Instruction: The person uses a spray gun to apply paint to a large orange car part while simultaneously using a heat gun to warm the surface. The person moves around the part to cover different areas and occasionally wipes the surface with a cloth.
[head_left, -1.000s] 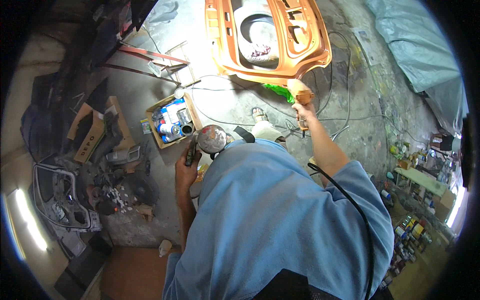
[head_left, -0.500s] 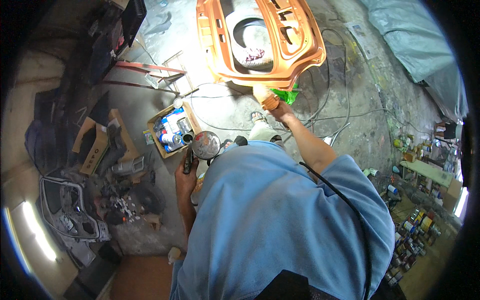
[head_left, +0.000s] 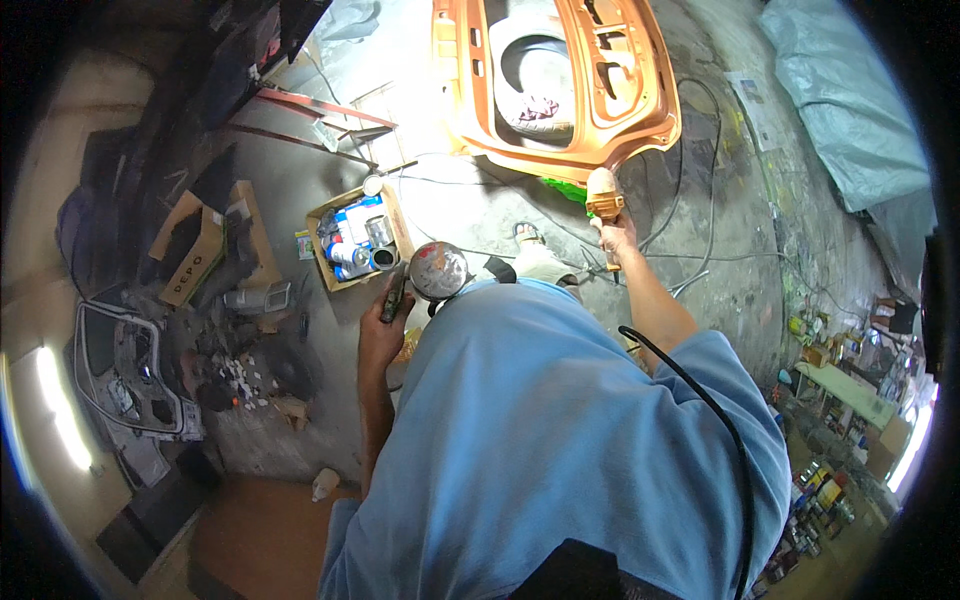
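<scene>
My left hand (head_left: 380,330) is closed round the dark handle of what looks like a spray gun, whose round, paint-stained metal cup (head_left: 439,270) sits in front of my shirt. Further out, my right hand (head_left: 619,240) grips an orange gun-shaped tool (head_left: 605,204) with a pale rounded end, its handle pointing down toward me. The tool's far end is close to the lower edge of an orange car panel (head_left: 470,130), perhaps a tailgate; I cannot tell whether they touch. Through the panel's opening a tyre (head_left: 507,128) shows, with a patterned cloth (head_left: 540,107) on it.
An open carton (head_left: 338,284) of cans and bottles stands beside my left hand. Loose cables (head_left: 712,200) run over the floor at right. A red metal stand (head_left: 320,106) is at far left. A bare car door (head_left: 130,370) lies left; many cans (head_left: 820,510) cluster lower right.
My right hand has carried the orange tool to the right along the panel's lower edge and turned it more upright. The whole view has shifted a little. My left hand keeps its hold.
</scene>
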